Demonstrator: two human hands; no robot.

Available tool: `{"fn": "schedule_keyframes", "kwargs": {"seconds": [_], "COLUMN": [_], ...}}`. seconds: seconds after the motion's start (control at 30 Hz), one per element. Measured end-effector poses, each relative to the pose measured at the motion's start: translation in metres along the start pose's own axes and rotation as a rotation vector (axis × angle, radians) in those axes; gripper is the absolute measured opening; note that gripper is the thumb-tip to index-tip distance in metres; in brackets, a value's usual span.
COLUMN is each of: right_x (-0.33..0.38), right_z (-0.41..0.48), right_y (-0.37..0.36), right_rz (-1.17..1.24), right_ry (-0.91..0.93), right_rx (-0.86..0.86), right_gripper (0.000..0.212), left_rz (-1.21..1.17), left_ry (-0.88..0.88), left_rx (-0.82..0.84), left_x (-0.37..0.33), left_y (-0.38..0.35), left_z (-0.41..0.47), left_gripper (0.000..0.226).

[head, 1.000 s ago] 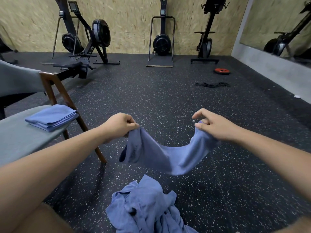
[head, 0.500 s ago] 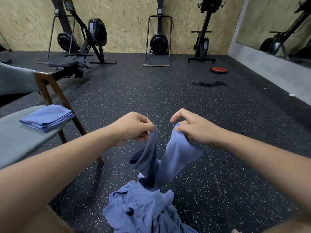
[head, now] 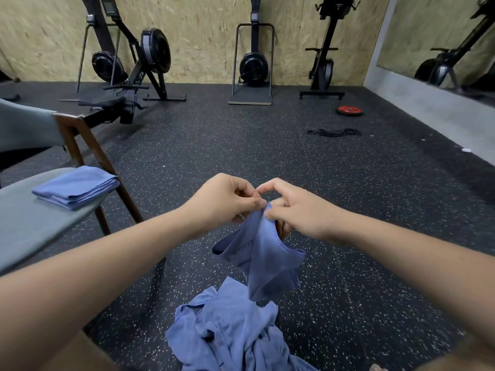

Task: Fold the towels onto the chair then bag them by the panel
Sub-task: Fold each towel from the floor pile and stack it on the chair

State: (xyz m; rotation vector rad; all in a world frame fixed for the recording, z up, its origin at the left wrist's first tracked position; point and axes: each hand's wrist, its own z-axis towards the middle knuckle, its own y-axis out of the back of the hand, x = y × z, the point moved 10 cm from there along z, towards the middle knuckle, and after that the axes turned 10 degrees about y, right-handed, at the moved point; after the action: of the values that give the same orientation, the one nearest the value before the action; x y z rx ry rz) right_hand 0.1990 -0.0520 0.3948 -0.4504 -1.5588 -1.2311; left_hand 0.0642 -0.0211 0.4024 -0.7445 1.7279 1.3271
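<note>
Close to the person, a pile of blue towels [head: 230,336] lies crumpled on the dark, speckled floor [head: 361,236]. Just above the pile hangs one blue towel [head: 263,258], held up in the air. Its lower end dangles near the top of the pile.

The left hand [head: 223,200] and the right hand [head: 293,207] meet at the top of this towel. Both hands pinch the cloth between thumb and fingers. The two hands are touching or almost touching, and the towel's top corners are squeezed together between them. The cloth droops down in a loose fold.

To the left stands a chair [head: 32,218] with a grey seat and brown wooden legs. A folded blue towel [head: 75,187] rests on the seat, near its front edge.

Farther away, a black band [head: 334,132] lies on the floor, and a red and black weight plate [head: 349,110] sits beyond it. At the back, black rowing machines [head: 139,65] stand along a wooden board wall [head: 203,36]. On the right is a big mirror [head: 439,41] above a low grey wall.
</note>
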Motion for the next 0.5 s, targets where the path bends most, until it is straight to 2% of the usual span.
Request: {"fn": "schedule_keyframes", "kwargs": {"seconds": [0.2, 0.33, 0.5], "right_x": [-0.001, 0.0, 0.008], "right_z": [0.0, 0.001, 0.001], "right_y": [0.006, 0.014, 0.03], "right_rz": [0.023, -0.07, -0.165], "right_ry": [0.011, 0.052, 0.115], "right_rx": [-0.028, -0.102, -0.192], "right_gripper": [0.038, 0.023, 0.009], "left_rz": [0.104, 0.115, 0.072], "left_ry": [-0.085, -0.186, -0.22], "left_rx": [-0.059, -0.077, -0.122], "left_x": [-0.012, -0.023, -0.03], "left_y": [0.003, 0.001, 0.009], "left_z": [-0.002, -0.009, -0.013], "left_gripper": [0.003, 0.015, 0.022]}}
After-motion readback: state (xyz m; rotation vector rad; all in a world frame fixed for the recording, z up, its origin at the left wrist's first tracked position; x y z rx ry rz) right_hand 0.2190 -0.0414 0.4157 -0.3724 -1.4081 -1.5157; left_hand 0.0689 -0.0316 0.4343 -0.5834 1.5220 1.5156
